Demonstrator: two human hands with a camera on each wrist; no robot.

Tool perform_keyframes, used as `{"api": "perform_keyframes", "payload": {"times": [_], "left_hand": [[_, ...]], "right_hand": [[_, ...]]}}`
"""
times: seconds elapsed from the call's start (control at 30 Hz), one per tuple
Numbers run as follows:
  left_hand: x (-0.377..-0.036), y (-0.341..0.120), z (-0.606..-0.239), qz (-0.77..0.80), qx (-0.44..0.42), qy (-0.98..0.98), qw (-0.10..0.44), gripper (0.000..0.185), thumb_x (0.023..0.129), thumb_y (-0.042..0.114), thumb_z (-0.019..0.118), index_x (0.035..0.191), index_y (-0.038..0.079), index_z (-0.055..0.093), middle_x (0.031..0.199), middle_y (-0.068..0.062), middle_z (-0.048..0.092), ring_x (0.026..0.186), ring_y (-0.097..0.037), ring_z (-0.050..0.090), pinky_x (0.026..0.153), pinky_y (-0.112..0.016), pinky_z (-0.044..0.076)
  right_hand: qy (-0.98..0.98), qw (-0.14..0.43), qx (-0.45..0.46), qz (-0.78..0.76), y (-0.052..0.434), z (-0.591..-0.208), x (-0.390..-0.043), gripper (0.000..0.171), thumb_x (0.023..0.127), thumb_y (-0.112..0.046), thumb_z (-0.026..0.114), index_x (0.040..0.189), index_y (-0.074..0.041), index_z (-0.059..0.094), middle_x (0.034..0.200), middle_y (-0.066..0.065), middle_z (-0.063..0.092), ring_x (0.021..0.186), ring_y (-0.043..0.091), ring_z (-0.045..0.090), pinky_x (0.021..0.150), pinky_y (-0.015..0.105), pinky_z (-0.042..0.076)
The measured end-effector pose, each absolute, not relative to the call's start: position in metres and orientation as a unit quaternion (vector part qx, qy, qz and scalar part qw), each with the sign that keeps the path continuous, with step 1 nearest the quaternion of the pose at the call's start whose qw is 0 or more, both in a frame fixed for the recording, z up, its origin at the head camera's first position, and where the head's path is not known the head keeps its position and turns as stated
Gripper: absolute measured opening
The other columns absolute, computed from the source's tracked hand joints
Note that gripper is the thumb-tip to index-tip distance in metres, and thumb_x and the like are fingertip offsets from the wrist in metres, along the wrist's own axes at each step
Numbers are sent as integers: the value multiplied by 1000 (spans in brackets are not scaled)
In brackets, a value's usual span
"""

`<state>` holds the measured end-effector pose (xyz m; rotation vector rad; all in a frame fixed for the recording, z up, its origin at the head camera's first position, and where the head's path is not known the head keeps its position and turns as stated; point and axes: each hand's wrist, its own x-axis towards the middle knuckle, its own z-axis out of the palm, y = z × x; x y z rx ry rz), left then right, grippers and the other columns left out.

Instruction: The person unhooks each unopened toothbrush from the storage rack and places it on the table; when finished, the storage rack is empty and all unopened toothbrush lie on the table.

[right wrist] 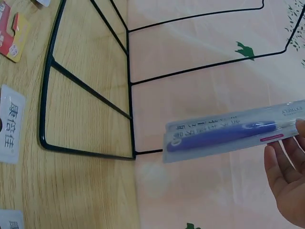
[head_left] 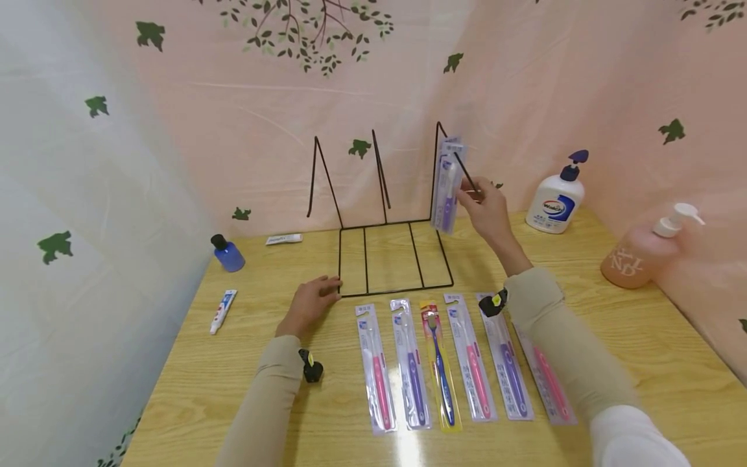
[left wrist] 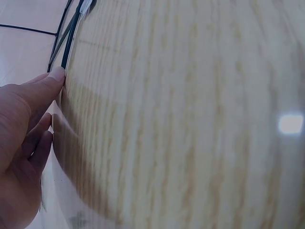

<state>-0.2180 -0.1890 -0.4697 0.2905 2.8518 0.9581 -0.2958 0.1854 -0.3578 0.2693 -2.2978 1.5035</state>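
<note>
A black wire rack with three upright prongs stands on the table against the curtain. My left hand holds its front left corner; in the left wrist view the thumb presses the wire. My right hand pinches the edge of a packaged purple toothbrush, upright at the rack's right prong. Another package edge shows behind it, so there seem to be two. The right wrist view shows the purple handle through clear plastic. Whether the package hangs on the wire I cannot tell.
Several packaged toothbrushes lie in a row before the rack, one in a yellow pack. At left are a blue bottle and two small tubes, one nearer. A white pump bottle and a pink one stand at right.
</note>
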Motion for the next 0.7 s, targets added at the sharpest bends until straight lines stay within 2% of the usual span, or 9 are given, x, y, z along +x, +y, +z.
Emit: {"api": "perform_keyframes", "payload": {"times": [0.17,0.27,0.53,0.7], "left_hand": [[-218,-190,-470,318,101,941,59,39,94,22,61,132,12,59,144,-4,50,140,-32,35,115,-52,28],[-217,-190,-469,318,100,941,57,39,94,21,61,132,11,59,144,-4,50,140,-32,35,114,-52,28],[-216,-189,-468,310,100,944,57,39,94,21,61,132,10,59,143,-5,50,140,-33,35,114,-53,29],[-216,-188,-467,312,103,943,53,39,94,21,62,131,10,59,143,-5,51,139,-33,36,114,-52,30]], "right_hand": [[-795,198,90,566,180,-359,-300,27,95,-21,60,110,2,62,109,19,65,86,11,65,79,22,56],[-784,193,91,583,180,-360,-296,28,95,-20,59,110,4,61,105,19,64,82,5,62,77,22,57],[-766,185,108,607,186,-359,-264,28,97,-12,56,117,8,58,111,23,62,81,3,61,72,20,57],[-774,185,116,595,188,-346,-227,26,96,-8,56,115,9,58,102,12,63,81,7,61,70,18,55]]}}
